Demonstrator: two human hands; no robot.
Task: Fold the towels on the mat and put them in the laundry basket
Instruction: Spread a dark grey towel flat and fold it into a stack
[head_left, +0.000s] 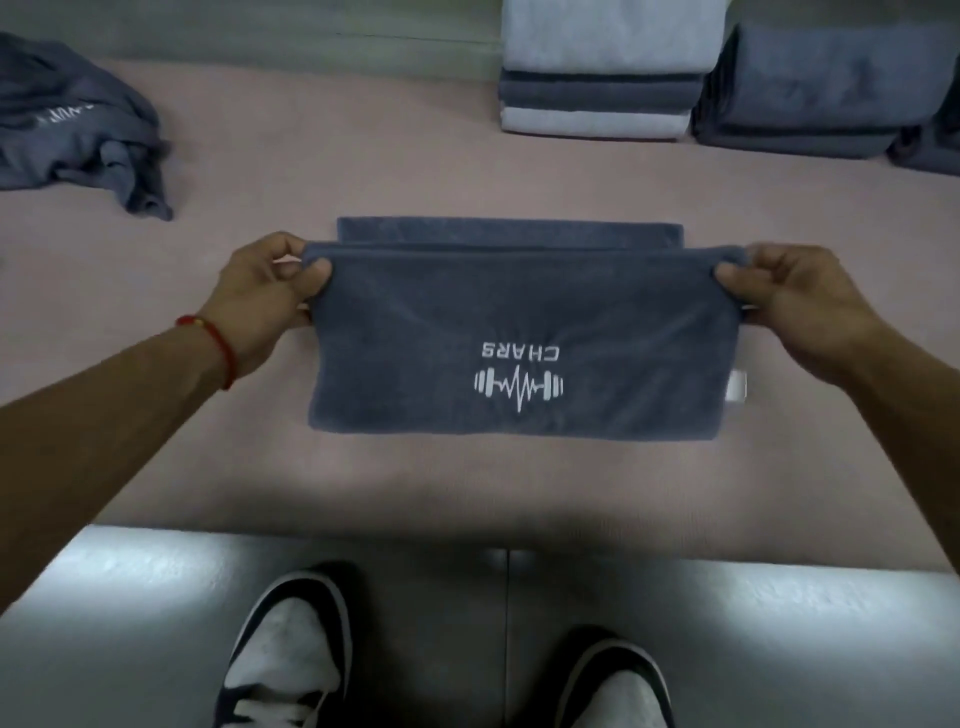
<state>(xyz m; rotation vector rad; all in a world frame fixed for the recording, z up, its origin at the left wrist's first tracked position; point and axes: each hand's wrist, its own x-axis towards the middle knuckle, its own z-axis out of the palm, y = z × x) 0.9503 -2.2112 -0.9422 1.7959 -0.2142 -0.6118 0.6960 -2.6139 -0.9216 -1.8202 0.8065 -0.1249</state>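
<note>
Mat (363, 156): pink, spread on the floor.
Folded towels (597, 98): stacked at far right.
Grey towel (519, 312): on the mat's centre, logo up, near layer lifted.
Left hand (265, 301): grip pinching its left corner.
Right hand (795, 306): grip pinching its right corner.

A dark grey-blue towel (519, 322) lies partly folded on a pale pink mat (363, 156), its near flap lifted at both top corners, showing a white dumbbell logo and upside-down "CHARS". A crumpled grey towel (78, 135) lies far left. Two stacks of folded towels, one grey and white (597, 88), one dark grey (810, 98), sit at the far right.
</note>
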